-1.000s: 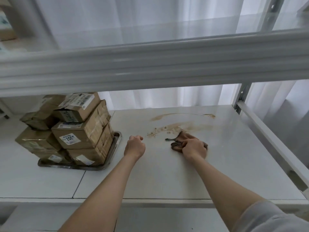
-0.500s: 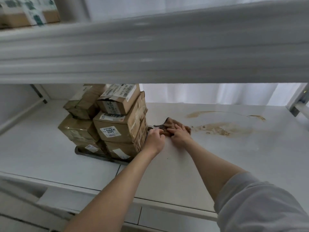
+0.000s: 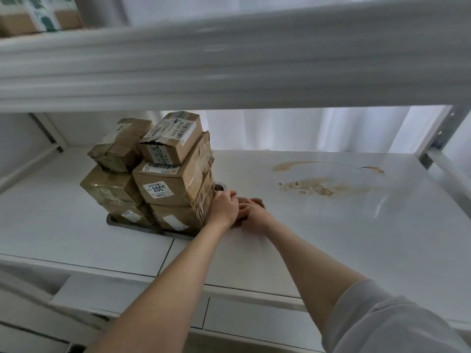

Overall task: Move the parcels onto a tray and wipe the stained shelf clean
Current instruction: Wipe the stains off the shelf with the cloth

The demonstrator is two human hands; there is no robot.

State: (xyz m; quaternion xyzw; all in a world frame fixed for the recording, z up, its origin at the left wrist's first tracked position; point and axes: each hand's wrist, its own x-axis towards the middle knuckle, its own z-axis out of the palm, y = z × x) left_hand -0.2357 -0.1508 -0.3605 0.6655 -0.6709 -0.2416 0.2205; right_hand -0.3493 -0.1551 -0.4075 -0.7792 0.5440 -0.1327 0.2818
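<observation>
Beside the stacked parcels, which hide most of the tray, both hands meet on the shelf. The left hand curls, its grasp unclear; the right hand presses a mostly hidden brown cloth. The stain lies well right of the parcels.

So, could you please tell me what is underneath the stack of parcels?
A metal tray sits under the parcels; only its front rim and a back corner show. The boxes cover the rest, so its surface is hidden.

both arms reach forward, left hand and right hand touching, fingers seemingly curled.
</observation>
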